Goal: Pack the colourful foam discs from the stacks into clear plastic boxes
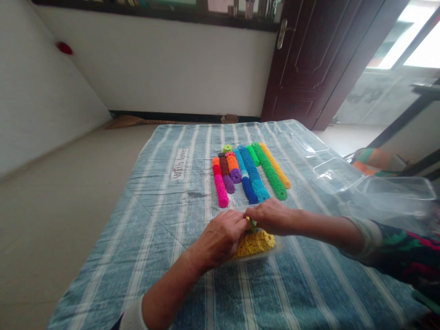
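A clear plastic container sits near the front of the cloth-covered table, with yellow crocheted pieces stacked inside. Over its left part is my left hand, fingers bent down and closed on something I cannot make out. My right hand meets it from the right, its fingers pinched at a small green piece above the yellow ones. Just beyond lie rows of crocheted discs: pink, purple, blue, green and yellow-orange.
Clear empty containers and lids stand along the table's right side. The striped blue cloth bears a "With love" label at the left. Behind are a white wall and a dark door.
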The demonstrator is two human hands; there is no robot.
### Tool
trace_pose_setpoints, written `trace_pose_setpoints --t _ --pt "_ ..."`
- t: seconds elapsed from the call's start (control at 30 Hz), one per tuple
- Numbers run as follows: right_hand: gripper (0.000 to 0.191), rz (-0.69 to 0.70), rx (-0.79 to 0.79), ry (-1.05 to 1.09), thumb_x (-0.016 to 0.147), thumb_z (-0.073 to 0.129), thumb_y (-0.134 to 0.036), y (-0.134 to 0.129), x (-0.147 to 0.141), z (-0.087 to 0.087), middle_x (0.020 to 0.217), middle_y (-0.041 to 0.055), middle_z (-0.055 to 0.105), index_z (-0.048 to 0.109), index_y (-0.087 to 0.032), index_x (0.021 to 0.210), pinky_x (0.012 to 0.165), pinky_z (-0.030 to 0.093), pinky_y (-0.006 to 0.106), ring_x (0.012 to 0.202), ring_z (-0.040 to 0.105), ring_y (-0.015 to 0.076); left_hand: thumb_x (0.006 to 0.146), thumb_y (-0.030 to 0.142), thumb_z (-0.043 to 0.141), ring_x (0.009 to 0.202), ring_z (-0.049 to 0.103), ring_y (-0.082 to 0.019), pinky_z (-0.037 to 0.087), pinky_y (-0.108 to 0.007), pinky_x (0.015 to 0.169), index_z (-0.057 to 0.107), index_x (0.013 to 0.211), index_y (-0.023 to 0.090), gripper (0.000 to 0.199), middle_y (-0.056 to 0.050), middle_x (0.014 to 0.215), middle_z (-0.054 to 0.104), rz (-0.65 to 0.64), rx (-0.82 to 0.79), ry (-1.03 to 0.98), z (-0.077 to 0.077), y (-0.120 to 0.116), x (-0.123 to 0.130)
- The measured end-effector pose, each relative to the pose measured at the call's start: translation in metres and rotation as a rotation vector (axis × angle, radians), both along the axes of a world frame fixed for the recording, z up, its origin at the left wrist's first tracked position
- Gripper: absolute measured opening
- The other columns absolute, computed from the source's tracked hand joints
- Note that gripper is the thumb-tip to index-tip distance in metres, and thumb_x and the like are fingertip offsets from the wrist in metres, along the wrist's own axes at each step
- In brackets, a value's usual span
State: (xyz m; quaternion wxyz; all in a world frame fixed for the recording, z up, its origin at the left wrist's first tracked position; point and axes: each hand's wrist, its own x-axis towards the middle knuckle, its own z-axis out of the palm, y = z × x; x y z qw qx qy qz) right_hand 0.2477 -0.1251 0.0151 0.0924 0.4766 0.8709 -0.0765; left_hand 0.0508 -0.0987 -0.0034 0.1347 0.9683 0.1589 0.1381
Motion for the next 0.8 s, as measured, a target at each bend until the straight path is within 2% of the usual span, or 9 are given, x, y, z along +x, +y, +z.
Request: trace_pose_setpoints --t 0.2,0.33,0.47,0.57,0.67,0.73,0.8 --pt "0.022 -0.095 0.001 0.061 0.083 0.054 -0.012 -0.004 -0.004 -0.009 0.088 0.0065 0.073 0.060 -0.016 0.104 0.051 0.019 0.028 0.072 0.065 0.0175 0.091 0.011 0.046 0.089 0.057 -0.021 0.049 -0.035 0.078 0.060 0.108 0.015 0.022 -0.009 0.100 0.063 0.003 0.037 0.019 -0.001 -0.001 0.000" --pt "0.022 -0.154 0.013 0.079 0.082 0.058 -0.015 -0.006 -0.005 -0.016 0.081 0.0073 0.072 0.059 -0.015 0.104 0.052 0.022 0.026 0.069 0.064 0.0180 0.097 0.021 0.044 0.090 0.056 -0.021 0.049 -0.035 0.078 0.063 0.106 0.018 0.021 -0.009 0.101 0.062 0.033 0.063 0.032 -0.003 -0.004 0.000" --pt "0.022 -0.147 0.004 0.100 0.080 0.057 -0.013 -0.008 -0.006 -0.017 0.080 0.0066 0.071 0.058 -0.015 0.102 0.052 0.021 0.026 0.068 0.063 0.0174 0.097 0.021 0.046 0.093 0.055 -0.022 0.049 -0.037 0.080 0.062 0.106 0.017 0.018 -0.009 0.102 0.061 0.065 0.080 0.068 -0.005 -0.007 0.001" --pt "0.017 -0.100 -0.002 0.135 0.079 0.059 -0.010 -0.008 -0.003 -0.004 0.082 0.0053 0.072 0.060 -0.016 0.095 0.052 0.021 0.026 0.065 0.061 0.0145 0.095 0.019 0.047 0.091 0.054 -0.021 0.049 -0.037 0.080 0.061 0.097 0.018 0.014 -0.007 0.099 0.060 0.091 0.098 0.104 -0.007 -0.009 0.001" --pt "0.007 -0.090 0.080 0.246 0.084 0.057 -0.014 0.003 0.006 0.019 0.071 0.0021 0.068 0.063 -0.017 0.088 0.053 0.024 0.026 0.060 0.057 0.0117 0.091 0.014 0.052 0.091 0.054 -0.021 0.050 -0.038 0.082 0.060 0.090 0.019 0.010 -0.005 0.098 0.059 0.113 0.092 0.151 -0.007 -0.010 0.001" --pt "0.011 -0.131 0.179 0.292 0.088 0.055 -0.021 0.024 0.011 0.035 0.066 0.0014 0.065 0.066 -0.017 0.090 0.054 0.026 0.026 0.059 0.056 0.0115 0.088 0.011 0.054 0.094 0.053 -0.022 0.050 -0.039 0.084 0.060 0.091 0.019 0.011 -0.005 0.101 0.058 0.115 0.082 0.158 -0.007 -0.011 0.000" --pt "0.015 -0.189 0.254 0.258 0.088 0.055 -0.023 0.059 0.015 0.047 0.072 0.0025 0.066 0.068 -0.018 0.094 0.056 0.028 0.026 0.064 0.057 0.0126 0.086 0.009 0.055 0.096 0.053 -0.023 0.051 -0.039 0.085 0.060 0.092 0.019 0.012 -0.006 0.103 0.058 0.116 0.077 0.146 -0.007 -0.012 0.000"
